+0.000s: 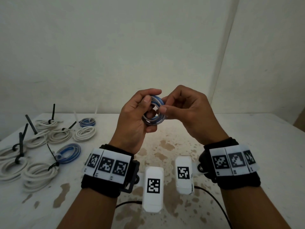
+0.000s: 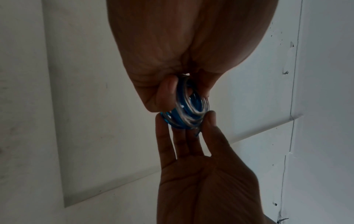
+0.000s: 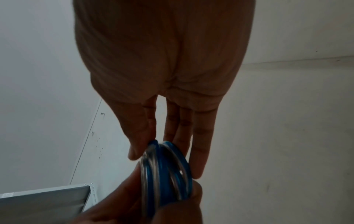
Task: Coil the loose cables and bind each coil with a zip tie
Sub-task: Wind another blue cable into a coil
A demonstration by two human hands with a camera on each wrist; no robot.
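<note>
I hold a small coil of blue and clear cable (image 1: 154, 111) in the air above the table, between both hands. My left hand (image 1: 148, 96) curls round its left side, thumb on the front and fingers behind. My right hand (image 1: 165, 104) pinches the right rim between thumb and fingers. In the left wrist view the coil (image 2: 187, 109) sits between the left fingers (image 2: 166, 91) above and the right hand (image 2: 191, 151) below. In the right wrist view the coil (image 3: 164, 171) is edge-on between thumb and straight fingers (image 3: 199, 151). I see no zip tie on this coil.
Several bound coils lie on the left of the white stained table (image 1: 247, 146): white ones (image 1: 38, 176) and blue ones (image 1: 69, 152), with black and white zip-tie tails sticking up. A pale wall stands close behind. Black camera leads (image 1: 214, 200) trail near the front edge.
</note>
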